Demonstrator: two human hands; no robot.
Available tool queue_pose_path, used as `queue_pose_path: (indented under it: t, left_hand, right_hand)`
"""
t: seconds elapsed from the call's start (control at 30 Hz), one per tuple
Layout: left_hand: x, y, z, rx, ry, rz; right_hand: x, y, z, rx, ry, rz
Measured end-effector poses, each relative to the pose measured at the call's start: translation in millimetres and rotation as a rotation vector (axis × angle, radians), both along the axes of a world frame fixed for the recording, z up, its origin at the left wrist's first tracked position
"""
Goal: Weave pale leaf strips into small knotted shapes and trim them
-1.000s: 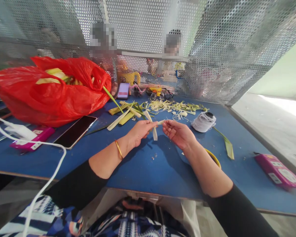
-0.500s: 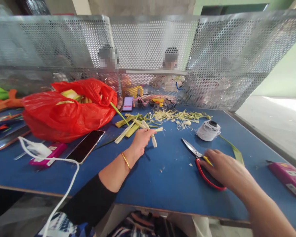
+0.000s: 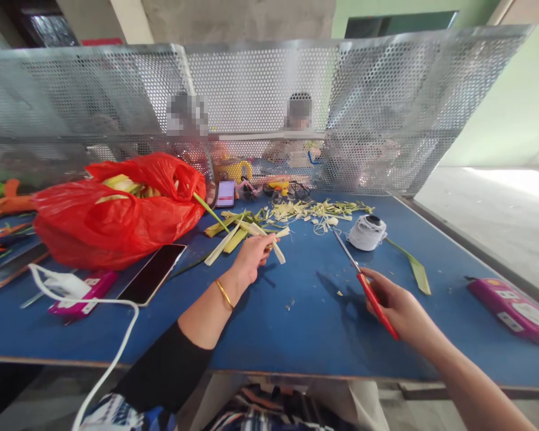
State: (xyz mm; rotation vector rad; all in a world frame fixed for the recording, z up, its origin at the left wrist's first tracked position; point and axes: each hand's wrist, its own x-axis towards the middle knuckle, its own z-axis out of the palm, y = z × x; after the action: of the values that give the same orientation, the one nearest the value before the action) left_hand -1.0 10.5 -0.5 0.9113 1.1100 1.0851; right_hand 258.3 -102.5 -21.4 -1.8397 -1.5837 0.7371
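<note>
Pale leaf strips [image 3: 279,251], crossed over each other, are pinched in my left hand [image 3: 254,257], its fingers closed. My right hand [image 3: 393,299] grips red-handled scissors [image 3: 376,302] above the table, with the blades pointing away from me and their shadow on the surface below. Just beyond the scissors stands a spool of white thread [image 3: 367,233]. Longer green and pale leaf pieces [image 3: 227,239] lie beyond my left hand, with a heap of small trimmings [image 3: 296,209] to their right.
On the blue table [image 3: 296,341], a red plastic bag [image 3: 117,221] of leaf pieces sits left, near a dark phone [image 3: 155,274], a white cable [image 3: 126,341] and a magenta box [image 3: 87,293]. Another magenta box [image 3: 514,305] lies right. People sit behind the perforated metal screen [image 3: 260,78].
My right hand has closed on the scissors and lifted them off the table, turning them onto their edge. My left hand still holds the strips. The view has shifted slightly.
</note>
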Motion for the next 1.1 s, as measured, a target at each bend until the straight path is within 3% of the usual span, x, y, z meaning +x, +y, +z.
queue_pose_path:
  t: [0.07, 0.17, 0.3, 0.53, 1.1]
  left_hand:
    - [0.2, -0.5, 0.2, 0.009, 0.008, -0.013]
    - [1.2, -0.8, 1.6, 0.022, 0.049, 0.024]
    - [1.6, -0.4, 5.2, 0.038, 0.075, 0.096]
    - [1.7, -0.8, 5.0, 0.090, 0.059, 0.111]
    - [11.8, -11.1, 2.4, 0.061, 0.029, 0.023]
  right_hand:
    - [-13.7, -2.9, 3.8, -0.030, 0.348, 0.077]
    - [-39.0, -2.4, 13.4, -0.133, 0.536, 0.162]
    - [-61.7, 1.2, 20.7, -0.225, 0.567, 0.251]
    - [-72.2, 5.7, 21.1, -0.165, 0.428, 0.348]
    - [-94.4, 19.6, 12.8, -0.094, 0.520, 0.224]
